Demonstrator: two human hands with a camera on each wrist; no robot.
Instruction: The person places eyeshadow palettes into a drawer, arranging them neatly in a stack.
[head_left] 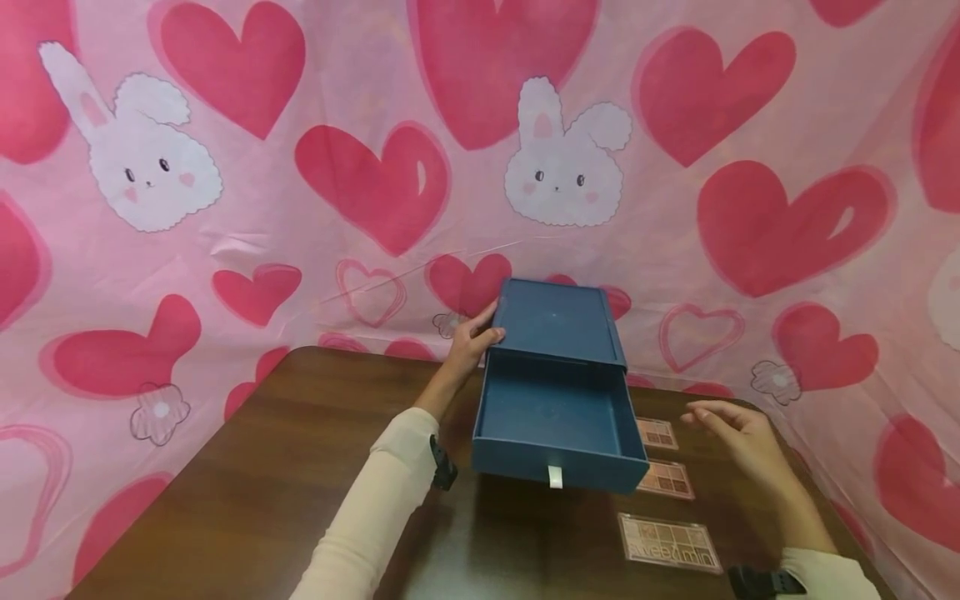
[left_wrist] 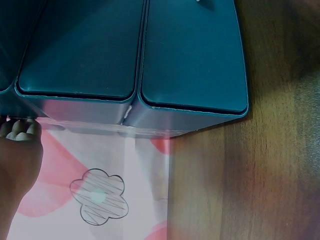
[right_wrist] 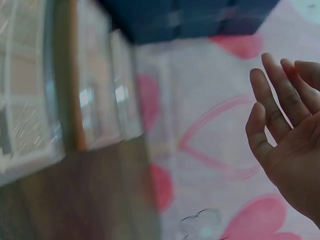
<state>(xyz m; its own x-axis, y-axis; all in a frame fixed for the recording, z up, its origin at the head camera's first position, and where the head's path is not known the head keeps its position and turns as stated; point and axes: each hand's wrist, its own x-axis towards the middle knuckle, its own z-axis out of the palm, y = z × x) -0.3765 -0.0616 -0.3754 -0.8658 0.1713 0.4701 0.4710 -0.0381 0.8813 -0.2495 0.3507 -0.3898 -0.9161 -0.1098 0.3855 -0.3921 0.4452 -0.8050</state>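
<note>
A blue plastic drawer unit stands on the table, its top drawer pulled out with a bare floor and a white pull tab. My left hand rests against the unit's upper left side, thumb near the top edge. In the left wrist view, shut lower drawers are stacked, and part of that hand shows at the left edge. Right of the unit, my right hand hovers with loosely bent fingers, holding nothing. Near it lie three clear-lidded makeup palettes: the front one, the middle one and the back one.
The dark wooden table extends left of the drawer unit. Close behind the table hangs a pink cloth printed with hearts and rabbits. A black strap is round the left wrist, another round the right.
</note>
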